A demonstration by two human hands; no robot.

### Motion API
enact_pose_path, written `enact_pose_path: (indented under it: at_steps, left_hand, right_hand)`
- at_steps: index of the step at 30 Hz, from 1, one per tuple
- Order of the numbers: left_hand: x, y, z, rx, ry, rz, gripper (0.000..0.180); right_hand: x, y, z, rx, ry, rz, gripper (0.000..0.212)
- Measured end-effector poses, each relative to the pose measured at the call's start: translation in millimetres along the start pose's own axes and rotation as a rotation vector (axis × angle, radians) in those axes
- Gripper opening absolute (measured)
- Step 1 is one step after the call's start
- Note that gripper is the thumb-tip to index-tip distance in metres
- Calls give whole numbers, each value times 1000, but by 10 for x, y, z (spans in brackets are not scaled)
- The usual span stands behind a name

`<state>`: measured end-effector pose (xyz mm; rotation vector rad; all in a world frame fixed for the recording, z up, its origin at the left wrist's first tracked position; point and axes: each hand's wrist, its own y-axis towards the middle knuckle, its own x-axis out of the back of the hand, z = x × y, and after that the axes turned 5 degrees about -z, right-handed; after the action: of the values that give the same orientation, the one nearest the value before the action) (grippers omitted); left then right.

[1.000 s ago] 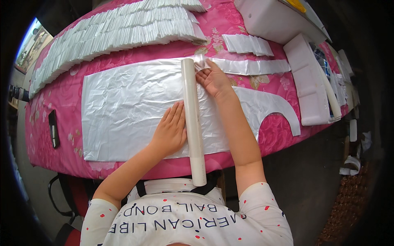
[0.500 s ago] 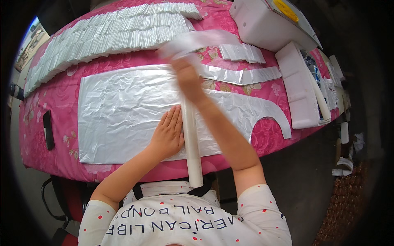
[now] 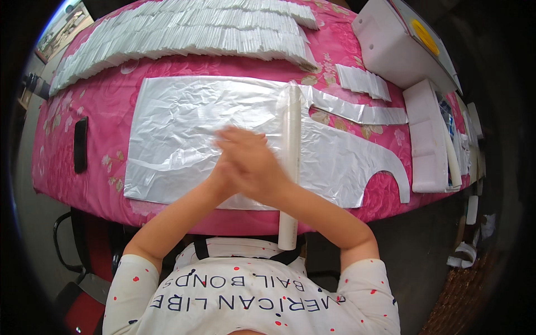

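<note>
A thin silvery-white plastic apron (image 3: 173, 134) lies spread flat, its curved cut-outs and straps toward the right. Across it rests a long translucent white tube (image 3: 288, 230), whose near end sticks out past the table edge toward my body. My right hand (image 3: 254, 164) crosses over my left hand (image 3: 223, 172) above the apron, just left of the tube. Both hands touch or nearly touch each other. Motion smears the right fingers, and the left ones are mostly hidden beneath, so whether anything small is between them cannot be seen.
Long rows of folded white plastic packets (image 3: 184, 36) fill the table's far side. A smaller packet row (image 3: 363, 82) lies near white foam boxes (image 3: 427, 139) at the right. A black oblong object (image 3: 81, 145) sits at left on the pink floral tablecloth (image 3: 103, 120).
My right hand has come down from the far end of the tube, where blurred plastic trailed from it, onto my left hand. My left hand has left its flat place beside the tube.
</note>
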<state>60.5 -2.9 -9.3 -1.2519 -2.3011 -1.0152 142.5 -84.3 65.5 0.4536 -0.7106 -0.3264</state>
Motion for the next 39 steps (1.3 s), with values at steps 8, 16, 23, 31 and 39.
enact_pose_path:
  at_steps: [8,16,23,31,39]
  left_hand:
    - [-333,886,-24,852,-1232,-190,53]
    - [185,862,-63,764,-765,-109,49]
    - [1422,-37,150,740,-602,-359,45]
    - [1850,-1580,-70,855,-326,-470,39]
    - [1480,-1667,-469,790,617,-229,74]
  right_hand:
    - [886,-914,-427,-113,-306,64,45]
    - [618,-708,-601,96,-427,350,64]
    - [-721,183,238,312,266,365,44]
    - [-906,403,-185,200,-143,252,41]
    - [-2017,836,-5,153,-188,278,53]
